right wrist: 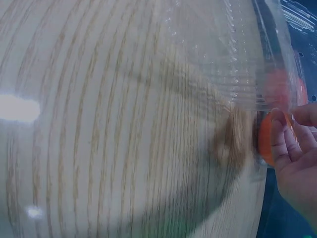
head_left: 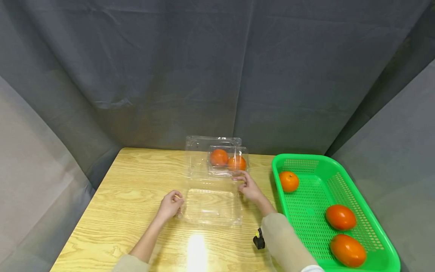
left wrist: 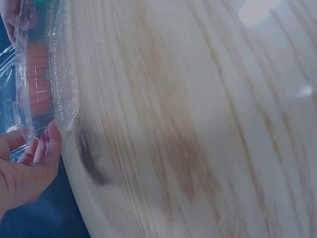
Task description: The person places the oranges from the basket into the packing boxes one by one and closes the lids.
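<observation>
A clear plastic clamshell container lies unfolded on the wooden table, its lid raised at the back. My left hand pinches the container's left edge between thumb and fingers, also seen in the left wrist view, where the hand meets the clear rim. On the opposite side, my right hand is by the container's right edge near the fold, fingers loosely bent and thumb apart. In the right wrist view the fingers overlap an orange fruit behind them; whether they touch the plastic is hard to tell.
Behind the lid sits a second clear container with two orange-red fruits. A green plastic basket at the right holds an orange and two longer orange-red fruits. Grey cloth hangs behind the table.
</observation>
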A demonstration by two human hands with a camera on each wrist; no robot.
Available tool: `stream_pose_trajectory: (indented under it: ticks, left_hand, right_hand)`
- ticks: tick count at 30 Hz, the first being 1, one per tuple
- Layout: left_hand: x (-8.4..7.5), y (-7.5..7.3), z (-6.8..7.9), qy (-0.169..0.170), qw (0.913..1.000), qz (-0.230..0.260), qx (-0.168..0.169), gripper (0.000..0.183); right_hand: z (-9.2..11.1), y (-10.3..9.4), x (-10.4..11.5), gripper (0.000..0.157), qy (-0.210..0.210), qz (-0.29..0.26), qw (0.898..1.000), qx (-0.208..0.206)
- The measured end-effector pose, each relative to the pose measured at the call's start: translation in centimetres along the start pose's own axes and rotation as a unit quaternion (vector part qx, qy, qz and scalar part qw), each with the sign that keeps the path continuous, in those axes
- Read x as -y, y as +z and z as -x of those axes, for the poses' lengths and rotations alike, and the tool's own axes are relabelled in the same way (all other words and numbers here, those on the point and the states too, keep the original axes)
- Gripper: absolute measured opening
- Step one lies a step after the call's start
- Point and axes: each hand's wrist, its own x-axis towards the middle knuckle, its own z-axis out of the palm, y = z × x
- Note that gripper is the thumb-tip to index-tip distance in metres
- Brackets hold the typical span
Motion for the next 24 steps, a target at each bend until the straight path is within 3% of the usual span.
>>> stream_pose_trajectory:
  ticks: [3,7,14,24]
  left_hand:
    - [-0.1,0.3,0.2,0.02,0.9997,0.011,0.007,0.014]
    - [-0.2,0.6,0.5,0.054,0.9981,0.022,0.019,0.014]
    - [0.0,1.9,0.0,0.012,0.9996,0.013,0.022,0.019]
    - [-0.3,3.3,0.0,0.012,0.9989,0.029,0.035,0.018]
  right_hand:
    - [-0.4,-0.4,-1.2,0.064,-0.008,0.009,1.0,-0.011]
    - [-0.2,-0.7,-1.1,0.064,-0.002,0.013,1.0,-0.015]
    - [0.0,-1.5,-1.1,0.066,0.021,0.041,0.999,-0.03]
    - [0.5,-2.3,-1.1,0.062,0.014,0.073,0.996,-0.052]
